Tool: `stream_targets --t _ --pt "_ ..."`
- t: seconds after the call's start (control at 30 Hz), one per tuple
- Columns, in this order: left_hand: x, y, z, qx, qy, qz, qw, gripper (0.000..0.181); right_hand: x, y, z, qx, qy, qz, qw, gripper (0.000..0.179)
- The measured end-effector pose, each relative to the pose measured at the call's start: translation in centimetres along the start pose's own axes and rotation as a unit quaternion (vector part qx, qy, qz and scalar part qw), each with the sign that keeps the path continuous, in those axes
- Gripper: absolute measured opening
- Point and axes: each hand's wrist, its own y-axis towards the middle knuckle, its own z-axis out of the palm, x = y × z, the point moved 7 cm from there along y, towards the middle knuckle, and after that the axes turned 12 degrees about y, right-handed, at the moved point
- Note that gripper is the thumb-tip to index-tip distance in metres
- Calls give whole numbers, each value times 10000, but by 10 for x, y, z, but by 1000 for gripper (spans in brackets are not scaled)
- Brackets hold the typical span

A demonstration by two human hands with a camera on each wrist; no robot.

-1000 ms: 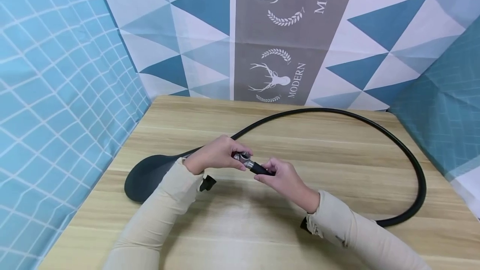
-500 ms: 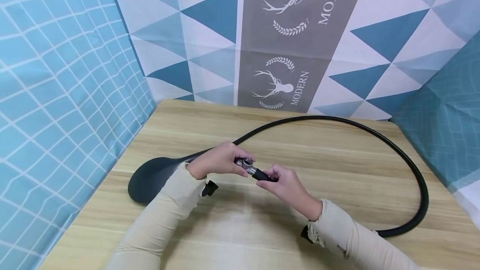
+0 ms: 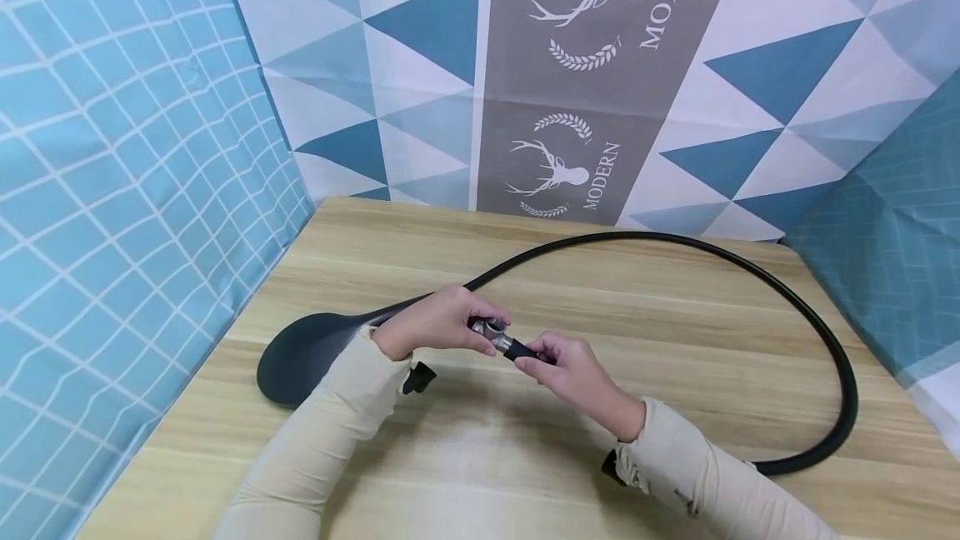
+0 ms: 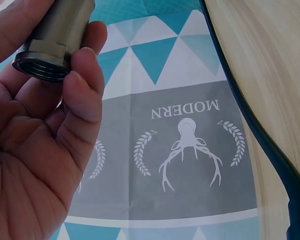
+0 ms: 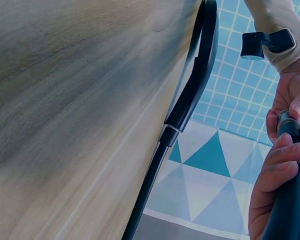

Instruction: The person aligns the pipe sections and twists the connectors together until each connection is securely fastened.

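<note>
My left hand [image 3: 442, 319] pinches a silvery metal pipe fitting [image 3: 491, 329] between thumb and fingers. Seen from the left wrist, this fitting [image 4: 57, 32] is a cylinder with a flanged, internally threaded opening. To its right, my right hand [image 3: 573, 369] grips the black end of a hose [image 3: 519, 350]. In the right wrist view my fingers curl round the thick hose end [image 5: 290, 200], whose metal collar [image 5: 286, 119] meets the fitting at the left hand. Both hands are held above the table, and part of the fitting is hidden by the left fingers.
The black hose [image 3: 675, 238] loops across the wooden table [image 3: 420, 232] to the right. A dark, paddle-shaped head [image 3: 303, 357], resembling a shower head, lies at the left behind the left forearm. Patterned cloth walls [image 3: 420, 140] border the back and sides.
The head view has shifted slightly, so the scene sits a little lower and further right. Both hands keep their grips on the fitting and the hose end, with little visible motion.
</note>
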Motion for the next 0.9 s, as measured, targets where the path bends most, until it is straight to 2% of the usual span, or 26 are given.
stream_targets --t 0.17,0.37,0.5,0.67,0.9 --pt "1 0 0 16 -81 -38 10000 27 -1 0 0 -15 -61 115 9999 13" --pt "1 1 -1 7 26 -47 10000 29 -3 0 1 -217 -371 164 9989 38" --pt "1 1 -1 -26 -15 -49 10000 28 1 0 1 -286 -464 -172 9984 28" --pt "1 1 -2 -92 -27 14 10000 28 4 1 -1 -349 -337 -558 9973 18" --pt "2 1 -2 -86 -33 -32 10000 28 3 1 -2 -253 -198 -380 9988 10"
